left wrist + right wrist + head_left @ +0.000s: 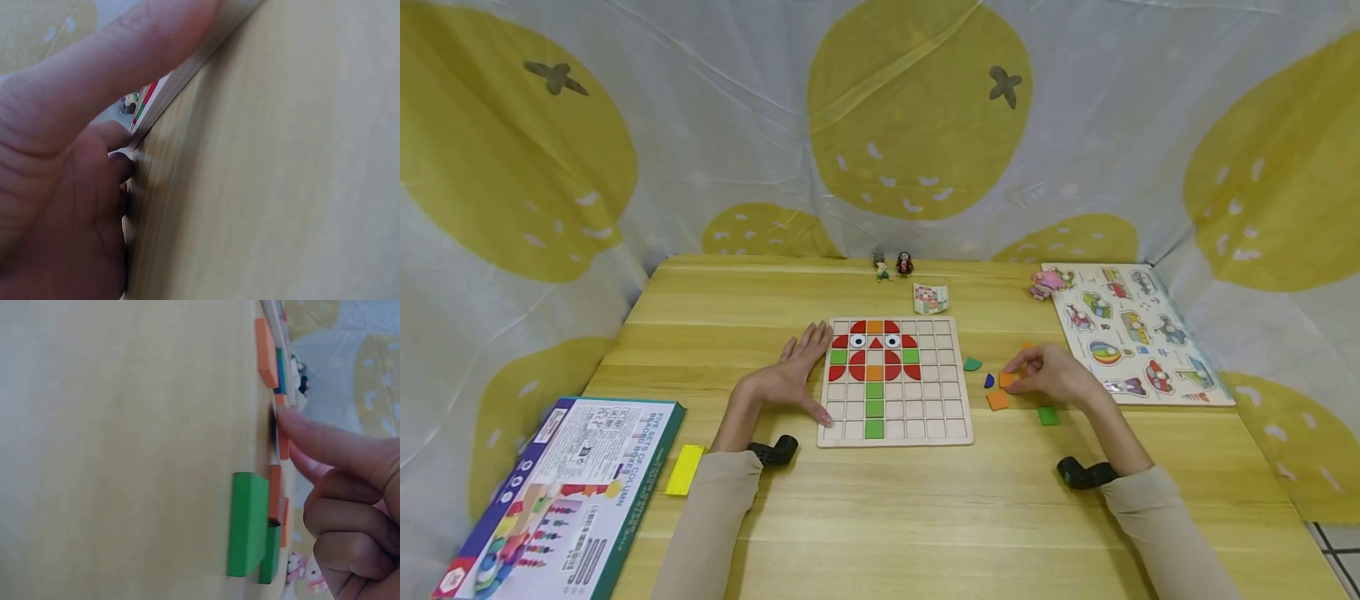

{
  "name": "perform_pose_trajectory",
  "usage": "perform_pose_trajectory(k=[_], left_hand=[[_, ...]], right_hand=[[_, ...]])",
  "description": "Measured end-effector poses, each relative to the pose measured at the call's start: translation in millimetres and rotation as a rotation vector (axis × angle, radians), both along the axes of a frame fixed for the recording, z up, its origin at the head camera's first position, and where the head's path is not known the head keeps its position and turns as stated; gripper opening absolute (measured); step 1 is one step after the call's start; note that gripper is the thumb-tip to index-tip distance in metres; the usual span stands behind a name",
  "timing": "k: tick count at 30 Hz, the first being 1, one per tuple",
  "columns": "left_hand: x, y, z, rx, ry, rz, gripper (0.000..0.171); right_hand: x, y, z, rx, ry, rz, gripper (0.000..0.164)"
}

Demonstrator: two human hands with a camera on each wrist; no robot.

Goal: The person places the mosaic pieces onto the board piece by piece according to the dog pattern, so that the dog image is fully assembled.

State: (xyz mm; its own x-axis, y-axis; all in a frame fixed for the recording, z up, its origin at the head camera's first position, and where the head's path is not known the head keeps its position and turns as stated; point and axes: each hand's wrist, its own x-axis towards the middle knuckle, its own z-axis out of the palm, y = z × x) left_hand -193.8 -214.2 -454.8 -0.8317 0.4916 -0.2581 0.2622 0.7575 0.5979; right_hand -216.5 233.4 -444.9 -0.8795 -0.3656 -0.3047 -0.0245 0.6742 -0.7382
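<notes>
A wooden grid board (940, 387) lies mid-table, with red, orange and green pieces and two eye pieces filling some upper cells and a column of green squares below. My left hand (786, 383) rests at its left edge, fingers spread, thumb on the lower left corner. To the right of the board, my right hand (1052, 375) pinches an orange square tile (284, 447) between thumb and forefinger, its other fingers curled. Around it lie another orange tile (997, 402), a blue piece (989, 381), a dark green curved piece (972, 364) and a green tile (1048, 416).
A small pattern card (931, 298) and two figurines (892, 266) stand behind the board. At right lies a picture puzzle (1138, 333) with a pink toy (1048, 282) at its corner. A boxed toy set (568, 492) and a yellow piece (685, 469) are at left.
</notes>
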Motion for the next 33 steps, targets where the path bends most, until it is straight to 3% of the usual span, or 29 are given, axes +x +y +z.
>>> perform_pose_trajectory(k=[6,12,18,23,33], left_hand=[[0.1,-1,-0.2,0.004,-0.003,0.004,0.147],[1.1,-1,-3.2,0.011,-0.007,0.002,0.147],[0.7,-1,-2.8,0.015,-0.004,0.013,0.148],[-0.6,0,-2.6,0.009,-0.004,0.006,0.148],[-0.1,0,-2.1,0.008,0.000,0.006,0.148]], right_hand=[[1.7,-24,9.1,-0.069,0.027,-0.003,0.026],[12.3,-92,13.0,-0.066,0.011,0.017,0.021],[17.5,-148,5.2,-0.052,0.059,0.058,0.020],[18.8,-160,1.2,-0.048,0.082,0.065,0.020],[16.1,-158,2.2,-0.139,0.023,0.065,0.019]])
